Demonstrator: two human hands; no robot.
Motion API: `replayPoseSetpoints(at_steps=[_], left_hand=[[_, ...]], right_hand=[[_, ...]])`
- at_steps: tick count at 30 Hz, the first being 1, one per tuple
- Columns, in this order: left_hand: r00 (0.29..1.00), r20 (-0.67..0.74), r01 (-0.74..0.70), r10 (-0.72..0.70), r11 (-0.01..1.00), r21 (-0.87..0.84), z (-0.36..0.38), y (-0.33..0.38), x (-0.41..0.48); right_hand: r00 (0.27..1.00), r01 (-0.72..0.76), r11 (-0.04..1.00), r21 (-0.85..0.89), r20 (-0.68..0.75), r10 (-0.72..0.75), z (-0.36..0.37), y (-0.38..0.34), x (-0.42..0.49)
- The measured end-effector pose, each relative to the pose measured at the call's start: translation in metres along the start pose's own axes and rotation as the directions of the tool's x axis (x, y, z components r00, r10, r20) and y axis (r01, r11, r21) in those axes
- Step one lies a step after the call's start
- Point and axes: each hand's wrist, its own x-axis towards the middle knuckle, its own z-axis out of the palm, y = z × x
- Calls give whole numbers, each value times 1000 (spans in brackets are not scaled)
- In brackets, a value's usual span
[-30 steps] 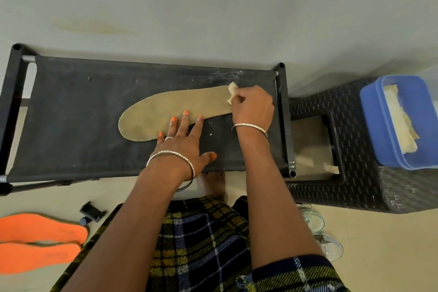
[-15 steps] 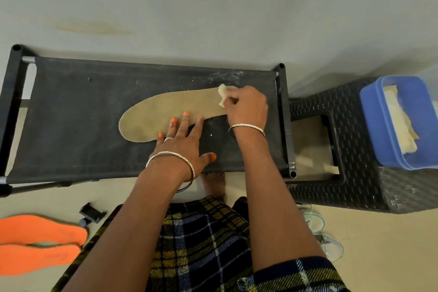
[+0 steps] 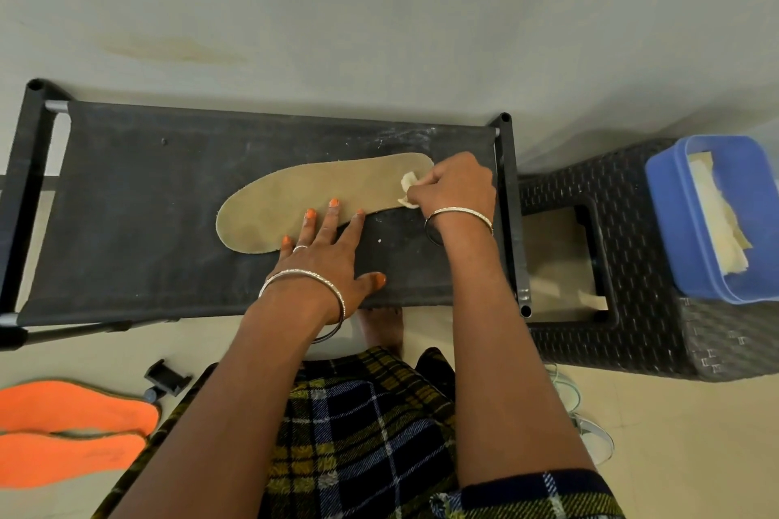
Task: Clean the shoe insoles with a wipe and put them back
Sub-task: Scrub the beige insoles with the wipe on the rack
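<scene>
My left grip (image 3: 329, 253) lies flat with straight fingers, pressing the near edge of the tan, suede-like insole (image 3: 303, 206) onto the dusty black fabric counter (image 3: 139, 202). My right grip (image 3: 453, 190) pinches a crumpled pale wipe (image 3: 408, 183) against the insole's narrower, rounded end on the right. The insole lies flat, with its broad end pointing left. Two flat orange insoles (image 3: 71, 430) lie side by side on the floor at lower left. A blue plastic tub (image 3: 674, 232) holding pale sheets sits on a dark woven stool (image 3: 632, 350).
</scene>
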Motion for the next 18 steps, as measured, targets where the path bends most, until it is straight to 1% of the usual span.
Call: replayPoseSetpoints(at_steps=[1,4,5,6,7,9,10,11,12,13,15,16,17,18], left_hand=[[1000,1,-2,2,1000,1,-1,0,0],[1000,3,-7,7,1000,1,-2,0,-2],[1000,2,-7,7,1000,2,-2,0,-2],[1000,3,-7,7,1000,2,-2,-1,-2],[1000,5,-6,6,1000,1,-2,0,-2],[1000,8,0,0,1000,2,-1,0,-2],[1000,8,4,-4,1000,3,-1,1,-2],[1000,9,6,-6,1000,3,-2,1,-1],[1000,9,4,-4,1000,2,-2,1,-1],[1000,9,1,-1,1000,1,-2,1,-2],[1000,12,-7,7,1000,-2,-2,0,-2],[1000,13,-8,8,1000,-4,-3,-1,-3],[1000,15,-7,7,1000,-4,-3,-1,-3],[1000,16,-5,5,1000,-3,-3,-1,-3]], right_hand=[[1000,17,1000,21,-23,-17,0,0,-2],[974,37,995,88,-226,-16,-4,4,-5],[966,38,994,98,-258,-12,-3,5,-5],[970,42,994,105,-244,-15,-3,6,-4],[981,53,993,106,-189,-32,-3,6,-3],[996,88,990,110,-2,-88,-2,2,-3],[991,95,987,127,85,-106,-2,0,-5],[985,103,986,134,121,-120,-2,-2,-7],[988,108,987,123,98,-120,-2,-3,-8],[994,96,990,108,33,-100,-2,-2,-7],[992,25,997,73,-128,-16,-5,2,-5],[985,-9,998,56,-171,19,-7,3,-5],[984,-29,999,40,-173,36,-6,4,-4],[991,-29,999,23,-131,32,-6,3,-2]])
